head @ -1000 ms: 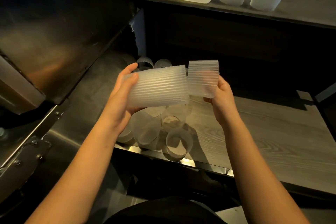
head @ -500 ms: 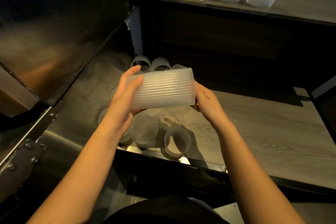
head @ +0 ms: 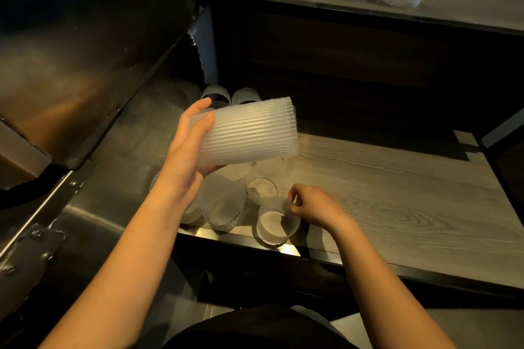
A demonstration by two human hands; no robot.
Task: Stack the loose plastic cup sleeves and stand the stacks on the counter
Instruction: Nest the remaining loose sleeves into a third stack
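The left hand (head: pixel 187 156) is raised, thumb and fingers curled round one stack (head: pixel 249 133) of nested sleeves held on its side above the surface (head: pixel 397 193). The right hand (head: pixel 314 207) is low, fingertips pinching the rim of one loose sleeve (head: pixel 273 244) standing near the front edge. Just left lies a cluster (head: pixel 224 207) of overlapping sleeves, too blended to count. Two back sleeves (head: pixel 217 93) stand upright behind.

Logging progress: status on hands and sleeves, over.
Left hand grips sleeve stack, held sideways. Right hand pinches loose sleeve on counter. Other sleeves crowd beside it.
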